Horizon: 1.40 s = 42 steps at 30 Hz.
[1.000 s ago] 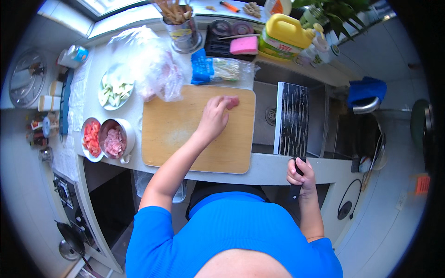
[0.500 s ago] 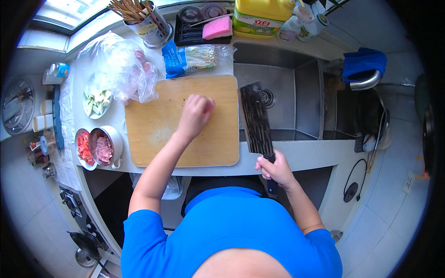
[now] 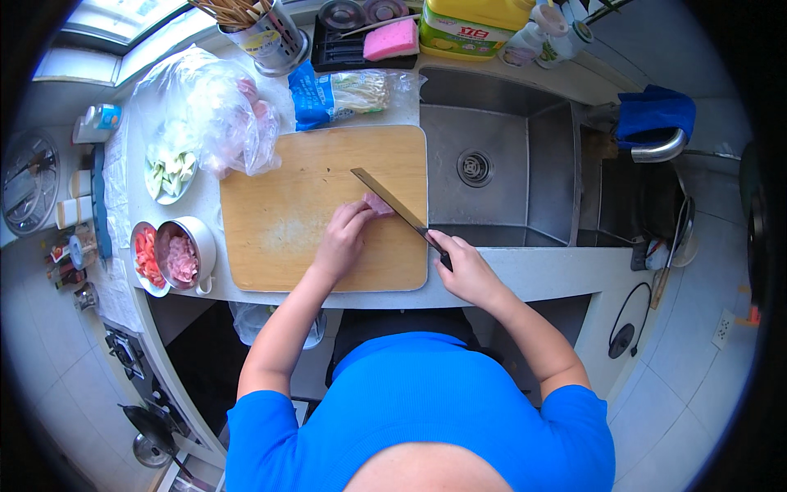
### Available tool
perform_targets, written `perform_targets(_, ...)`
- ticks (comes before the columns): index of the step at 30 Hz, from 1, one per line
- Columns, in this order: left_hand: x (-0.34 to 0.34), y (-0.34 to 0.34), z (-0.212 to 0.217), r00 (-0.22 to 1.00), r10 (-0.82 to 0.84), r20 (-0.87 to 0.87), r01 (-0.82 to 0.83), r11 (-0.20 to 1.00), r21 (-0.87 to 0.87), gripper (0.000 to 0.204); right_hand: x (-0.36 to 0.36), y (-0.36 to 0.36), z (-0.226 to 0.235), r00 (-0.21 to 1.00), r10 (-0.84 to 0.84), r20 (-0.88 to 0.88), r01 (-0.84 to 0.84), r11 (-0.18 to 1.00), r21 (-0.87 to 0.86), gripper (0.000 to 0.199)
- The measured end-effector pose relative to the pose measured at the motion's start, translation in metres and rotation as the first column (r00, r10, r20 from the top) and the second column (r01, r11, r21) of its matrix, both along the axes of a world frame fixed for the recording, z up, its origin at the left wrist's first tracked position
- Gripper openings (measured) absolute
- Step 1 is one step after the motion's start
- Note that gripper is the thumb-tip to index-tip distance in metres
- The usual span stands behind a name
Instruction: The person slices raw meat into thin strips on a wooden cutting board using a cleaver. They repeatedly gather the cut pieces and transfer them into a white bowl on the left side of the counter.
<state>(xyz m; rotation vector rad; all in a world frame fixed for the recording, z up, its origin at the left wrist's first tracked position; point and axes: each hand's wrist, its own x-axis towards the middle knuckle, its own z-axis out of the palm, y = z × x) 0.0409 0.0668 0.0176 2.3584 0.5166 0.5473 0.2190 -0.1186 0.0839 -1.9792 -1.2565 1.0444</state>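
Note:
A small piece of pink meat [image 3: 378, 205] lies on the wooden cutting board [image 3: 287, 213], right of its middle. The fingers of my left hand [image 3: 342, 239] are bent together over the meat's left side and hold it against the board. My right hand [image 3: 467, 269] is closed round the black handle of a cleaver [image 3: 392, 201]. Its blade, seen nearly edge-on, slants across the board along the meat's right side. Whether the edge has entered the meat, I cannot tell.
Left of the board stand a white pot of cut meat [image 3: 182, 256], a dish of red slices [image 3: 148, 261] and a plate of pale green pieces [image 3: 172, 176]. Behind lie a plastic bag of meat [image 3: 246, 123] and packaged mushrooms [image 3: 357, 90]. The sink [image 3: 500, 189] is at right.
The cleaver has swung from over the sink's edge to the board, blade turned edge-on. My left hand has come down and nearer; the meat now shows at its fingers.

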Motion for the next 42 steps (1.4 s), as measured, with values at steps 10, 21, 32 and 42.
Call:
perform_targets(10,0.009,-0.005,0.024,0.996,0.04,-0.078,-0.028,0.989,0.147,0.031,0.001,0.004,0.02,0.987,-0.06,-0.151,0.071,0.995,0.069,0.048)
perform_targets(21,0.003,-0.001,0.001,0.999,-0.036,0.034,0.035,0.999,0.028,0.036,0.001,-0.005,0.026,0.973,-0.037,-0.227,0.008,0.992,-0.127,0.052)
perform_targets(32,0.005,0.002,0.014,0.994,0.106,-0.032,-0.109,0.989,-0.102,0.048,0.004,0.004,0.04,0.957,-0.14,-0.254,0.12,0.988,-0.093,0.054)
perform_targets(42,0.028,-0.005,0.035,0.881,0.347,-0.321,-0.46,0.786,-0.413,0.032,0.004,0.005,0.042,0.856,-0.273,-0.438,0.164,0.949,-0.27,0.055)
